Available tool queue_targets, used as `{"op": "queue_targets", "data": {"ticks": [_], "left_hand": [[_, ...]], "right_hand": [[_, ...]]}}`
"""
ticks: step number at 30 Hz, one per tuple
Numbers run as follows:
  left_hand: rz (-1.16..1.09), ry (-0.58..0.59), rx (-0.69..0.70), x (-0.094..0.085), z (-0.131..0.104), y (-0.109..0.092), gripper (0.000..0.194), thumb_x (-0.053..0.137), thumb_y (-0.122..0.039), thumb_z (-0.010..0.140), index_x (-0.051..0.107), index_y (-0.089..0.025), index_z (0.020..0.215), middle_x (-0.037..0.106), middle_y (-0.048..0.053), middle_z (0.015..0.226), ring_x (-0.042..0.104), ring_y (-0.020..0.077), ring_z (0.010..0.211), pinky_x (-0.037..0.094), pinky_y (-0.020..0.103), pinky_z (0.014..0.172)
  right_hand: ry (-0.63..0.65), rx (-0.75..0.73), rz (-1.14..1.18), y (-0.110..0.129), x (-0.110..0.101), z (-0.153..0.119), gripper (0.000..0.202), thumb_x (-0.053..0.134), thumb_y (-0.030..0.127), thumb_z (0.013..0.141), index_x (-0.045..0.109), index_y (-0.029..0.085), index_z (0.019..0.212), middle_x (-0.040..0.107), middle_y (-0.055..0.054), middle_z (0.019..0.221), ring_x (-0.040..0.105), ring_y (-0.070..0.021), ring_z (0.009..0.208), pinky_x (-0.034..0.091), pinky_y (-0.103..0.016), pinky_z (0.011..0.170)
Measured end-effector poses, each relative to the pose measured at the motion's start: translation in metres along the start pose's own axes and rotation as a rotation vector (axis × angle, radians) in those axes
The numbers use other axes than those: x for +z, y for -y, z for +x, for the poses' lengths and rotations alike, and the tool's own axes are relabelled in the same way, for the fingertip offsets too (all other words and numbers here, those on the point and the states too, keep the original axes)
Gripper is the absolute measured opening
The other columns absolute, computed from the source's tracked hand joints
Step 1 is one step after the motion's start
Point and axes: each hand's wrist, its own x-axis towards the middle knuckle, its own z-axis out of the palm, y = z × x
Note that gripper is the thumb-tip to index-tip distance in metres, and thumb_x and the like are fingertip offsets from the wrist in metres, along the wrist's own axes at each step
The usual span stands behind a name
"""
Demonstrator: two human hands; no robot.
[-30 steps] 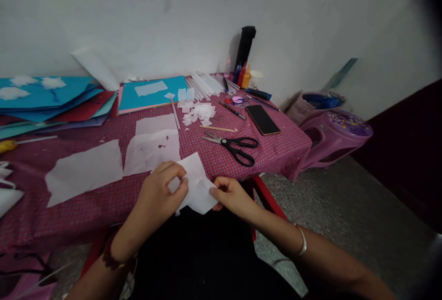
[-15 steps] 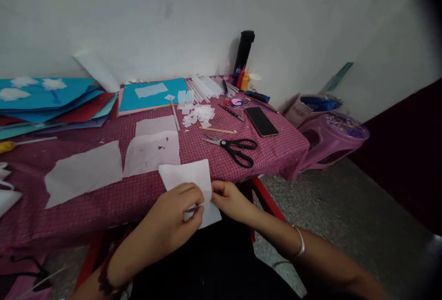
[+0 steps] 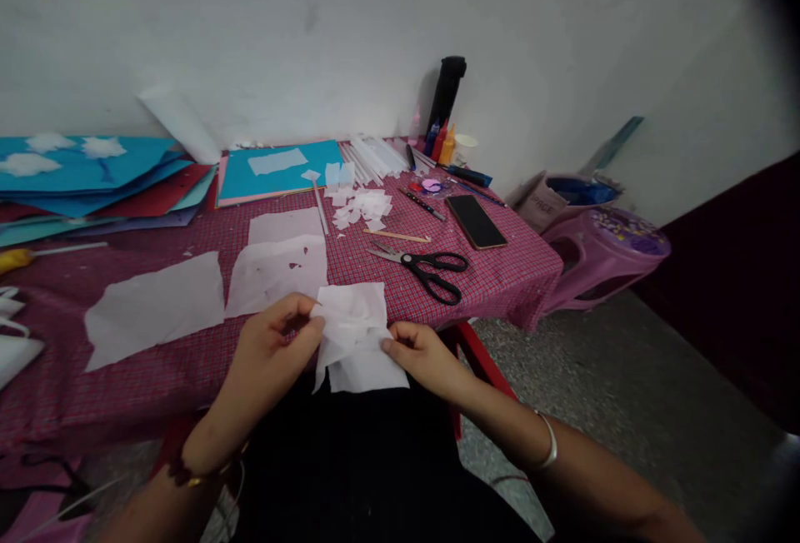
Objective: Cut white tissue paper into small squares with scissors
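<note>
Between my hands is a piece of thin white tissue paper (image 3: 368,364), loosely folded and creased, over the table's front edge and my lap. My left hand (image 3: 281,343) pinches its upper left side between thumb and fingertips. Its right side is gripped by my right hand (image 3: 418,356), thumb on top. Past the paper lie black-handled scissors (image 3: 431,266), blades slightly apart and pointing left. To the left rest flat white sheets: a whole one (image 3: 159,306) and a sheet with small holes (image 3: 275,272).
A checked red cloth (image 3: 350,256) covers the table. Small white paper squares (image 3: 366,208), a phone (image 3: 476,221), white sticks (image 3: 378,158), paint bottles (image 3: 447,143) and blue card (image 3: 281,185) lie farther back. A pink stool (image 3: 581,264) stands at the right.
My left hand has moved left and slightly up, drawing a thin layer of the paper aside. My right hand has stayed at the right edge. The paper's lower end has lifted slightly.
</note>
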Motion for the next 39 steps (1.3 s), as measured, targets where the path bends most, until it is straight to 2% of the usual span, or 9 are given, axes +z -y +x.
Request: {"op": "queue_targets", "data": {"ticks": [3,6,9,14,22,29,31,34,39], "left_hand": [[-0.093,-0.007,-0.036,0.005,0.002,0.001,0.012,0.05,-0.03,0.083,0.053,-0.019,0.078,0.057,-0.002,0.071,0.054,0.0139,0.065,0.043,0.026,0.061],[-0.078,0.103,-0.007,0.013,0.003,0.0,0.017,0.056,-0.03,0.078,0.052,-0.019,0.092,0.059,-0.001,0.077,0.057,0.0144,0.069,0.046,0.026,0.063],[0.145,0.212,0.029,0.019,0.002,0.0,0.028,0.065,-0.031,0.071,0.053,-0.02,0.094,0.06,-0.002,0.077,0.057,0.0151,0.068,0.045,0.027,0.063],[0.483,0.378,0.157,0.024,0.002,-0.002,0.011,0.06,-0.028,0.076,0.054,-0.02,0.074,0.06,-0.001,0.075,0.056,0.0162,0.068,0.043,0.027,0.062],[0.762,0.214,0.381,0.049,-0.014,0.0,0.047,0.074,-0.045,0.068,0.052,-0.017,0.098,0.058,0.01,0.098,0.056,0.0286,0.091,0.047,0.04,0.079],[0.774,0.137,0.382,0.068,-0.012,-0.008,0.012,0.055,-0.029,0.085,0.051,-0.018,0.086,0.057,0.008,0.086,0.055,0.025,0.082,0.047,0.037,0.071],[0.755,0.17,0.355,0.064,-0.004,-0.01,0.001,0.051,-0.019,0.084,0.051,-0.019,0.083,0.057,0.006,0.084,0.056,0.0229,0.081,0.046,0.035,0.071],[0.635,0.24,0.281,0.05,0.01,-0.009,0.009,0.048,-0.011,0.079,0.052,-0.019,0.08,0.059,0.003,0.082,0.056,0.0201,0.079,0.044,0.032,0.071],[0.196,0.301,0.11,0.035,0.027,-0.006,0.009,0.049,-0.021,0.082,0.054,-0.018,0.075,0.056,-0.002,0.069,0.053,0.0145,0.065,0.041,0.025,0.062]], "right_hand": [[-0.014,0.014,0.119,0.001,-0.001,0.0,0.028,0.063,0.044,0.075,0.053,0.018,0.069,0.045,0.006,0.06,0.038,-0.0088,0.053,0.031,-0.022,0.051],[-0.036,0.028,0.204,0.004,-0.003,0.001,0.027,0.065,0.043,0.073,0.057,0.018,0.076,0.051,0.005,0.064,0.043,-0.0095,0.055,0.034,-0.022,0.054],[-0.082,0.042,0.253,0.009,-0.006,0.003,0.027,0.069,0.041,0.068,0.053,0.019,0.071,0.05,0.007,0.06,0.041,-0.0085,0.051,0.032,-0.021,0.05],[-0.156,-0.013,0.319,0.02,-0.016,0.01,0.03,0.072,0.039,0.064,0.051,0.02,0.068,0.053,0.007,0.059,0.043,-0.0086,0.051,0.034,-0.021,0.051],[-0.231,-0.194,0.196,0.022,-0.035,0.019,0.021,0.069,0.027,0.067,0.053,0.019,0.078,0.056,0.006,0.068,0.049,-0.0106,0.059,0.038,-0.022,0.056],[-0.232,-0.24,0.018,0.016,-0.034,0.016,0.042,0.067,0.014,0.062,0.054,0.019,0.101,0.061,0.001,0.09,0.056,-0.0158,0.08,0.045,-0.027,0.073],[-0.216,-0.248,-0.03,0.015,-0.034,0.014,0.05,0.067,0.013,0.062,0.052,0.018,0.11,0.061,-0.001,0.097,0.057,-0.0173,0.086,0.045,-0.029,0.078],[-0.187,-0.275,-0.064,0.015,-0.037,0.014,0.053,0.066,0.013,0.064,0.05,0.017,0.114,0.061,-0.003,0.102,0.057,-0.0185,0.089,0.045,-0.032,0.083],[-0.16,-0.222,0.058,0.018,-0.041,0.021,0.054,0.066,0.012,0.063,0.051,0.019,0.114,0.061,-0.002,0.102,0.057,-0.0195,0.092,0.045,-0.031,0.082]]}}
